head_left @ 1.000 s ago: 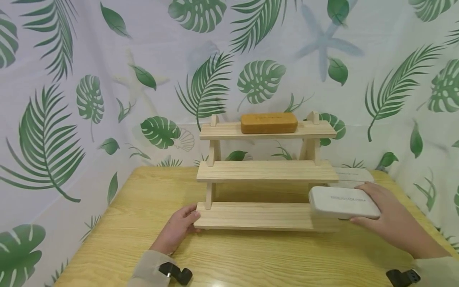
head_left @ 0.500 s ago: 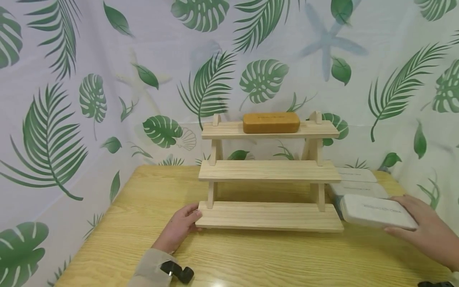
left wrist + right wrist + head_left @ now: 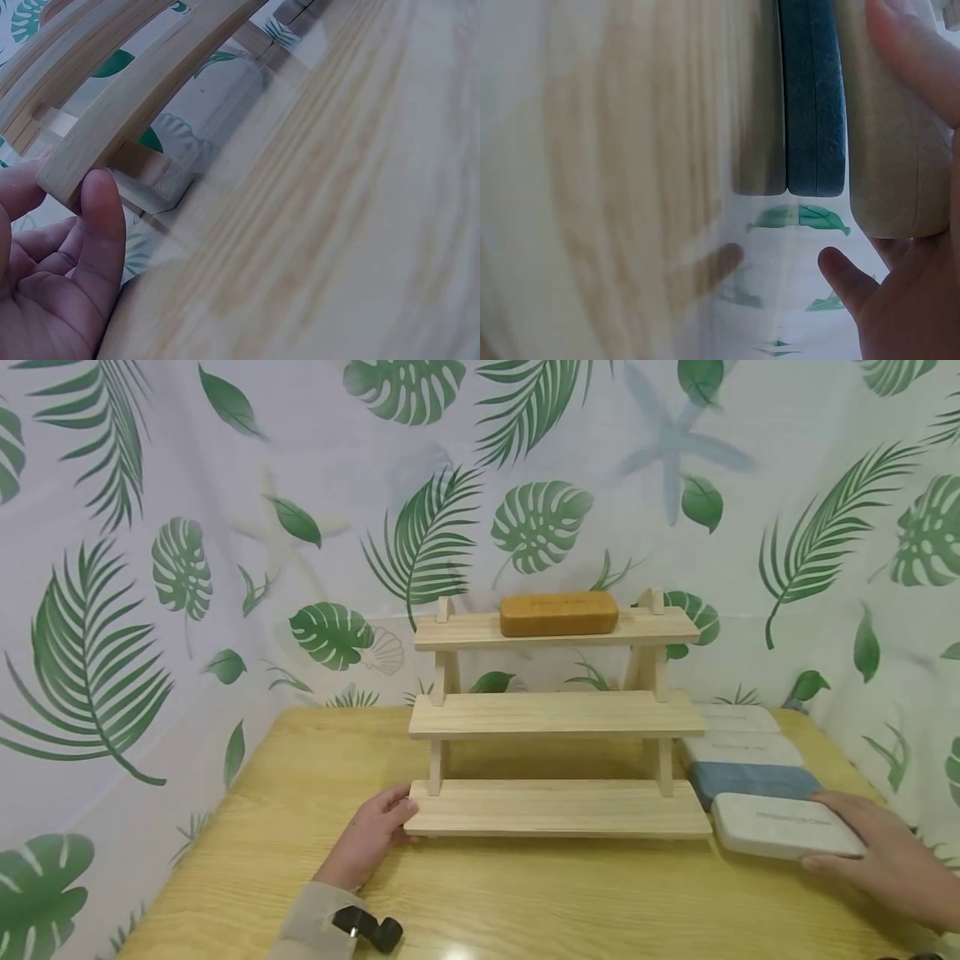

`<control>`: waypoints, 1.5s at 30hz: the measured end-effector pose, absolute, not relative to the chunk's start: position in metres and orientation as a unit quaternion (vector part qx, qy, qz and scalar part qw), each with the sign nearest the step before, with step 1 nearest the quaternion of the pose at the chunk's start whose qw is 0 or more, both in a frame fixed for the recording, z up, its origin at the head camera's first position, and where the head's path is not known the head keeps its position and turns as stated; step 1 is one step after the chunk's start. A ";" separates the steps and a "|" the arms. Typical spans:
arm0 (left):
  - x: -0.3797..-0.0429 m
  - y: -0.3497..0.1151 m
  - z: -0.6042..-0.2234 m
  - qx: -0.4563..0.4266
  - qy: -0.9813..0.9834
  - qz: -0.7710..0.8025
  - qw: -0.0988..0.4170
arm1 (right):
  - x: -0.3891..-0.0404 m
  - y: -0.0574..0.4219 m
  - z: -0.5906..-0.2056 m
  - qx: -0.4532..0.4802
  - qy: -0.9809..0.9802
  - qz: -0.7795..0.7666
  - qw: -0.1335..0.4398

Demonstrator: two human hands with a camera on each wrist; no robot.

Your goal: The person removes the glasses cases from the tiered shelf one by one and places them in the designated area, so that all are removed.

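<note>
In the head view my right hand point(image 3: 888, 860) grips the right end of a cream glasses case point(image 3: 787, 828), low over the table beside the stand's bottom shelf. A blue glasses case point(image 3: 750, 781) lies just behind it. The right wrist view shows the held cream case point(image 3: 896, 150) in my fingers, alongside the blue case point(image 3: 814, 112). My left hand point(image 3: 367, 839) pinches the left end of the three-tier wooden stand's point(image 3: 555, 810) bottom shelf. Thumb and finger also show on that shelf's corner point(image 3: 67, 169) in the left wrist view. An orange glasses case point(image 3: 558, 614) sits on the top shelf.
Two more pale glasses cases point(image 3: 742, 749) lie behind the blue one, partly hidden by the stand's right side. The wooden table point(image 3: 570, 902) carries everything, and a leaf-print cloth point(image 3: 315, 560) hangs around its back and sides.
My right hand has carried the cream case right, away from the front of the bottom shelf, then down and nearer me, uncovering the blue case. My left hand keeps its hold on the shelf.
</note>
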State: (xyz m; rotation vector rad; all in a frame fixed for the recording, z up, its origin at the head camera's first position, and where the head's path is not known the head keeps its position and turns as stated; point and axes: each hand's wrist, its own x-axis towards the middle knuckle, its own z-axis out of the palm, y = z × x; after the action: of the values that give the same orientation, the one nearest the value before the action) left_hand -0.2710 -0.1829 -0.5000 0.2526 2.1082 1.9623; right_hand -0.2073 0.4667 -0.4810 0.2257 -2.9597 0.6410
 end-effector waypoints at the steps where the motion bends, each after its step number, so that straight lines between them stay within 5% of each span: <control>1: -0.271 -0.184 -0.500 0.085 0.723 0.674 0.123 | -0.209 0.465 -0.481 0.075 -0.974 0.207 0.048; 45: -0.273 -0.187 -0.498 0.086 0.712 0.684 0.135 | -0.232 0.471 -0.494 0.011 -0.983 0.172 -0.066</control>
State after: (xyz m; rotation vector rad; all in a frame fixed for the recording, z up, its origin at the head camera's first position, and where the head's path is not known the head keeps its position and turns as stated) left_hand -0.2732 -0.1869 -0.4982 0.2488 2.0612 1.9816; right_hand -0.2317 0.4707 -0.4940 0.0345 -3.2239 0.5658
